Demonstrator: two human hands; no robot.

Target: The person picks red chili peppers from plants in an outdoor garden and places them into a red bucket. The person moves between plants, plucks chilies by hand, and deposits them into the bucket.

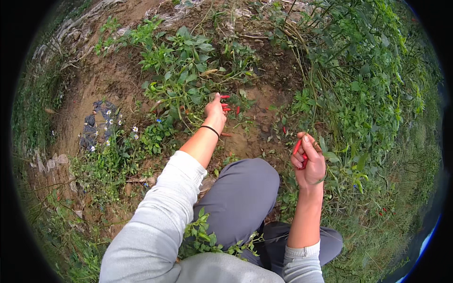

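Observation:
At the foot of a leafy chili plant, my left hand has its fingers curled on red chilies, with more red pods just beside it. A black band circles that wrist. Over on the right, my right hand is raised with its fingers closed round several red chilies, some hidden in the palm. A few more red pods lie or hang low between the hands, too small to tell which.
Dense green plants fill the right side. Bare brown soil shows ahead of my knees. At left are white flowers, dark torn sheeting and weeds. Pale scraps lie farther left.

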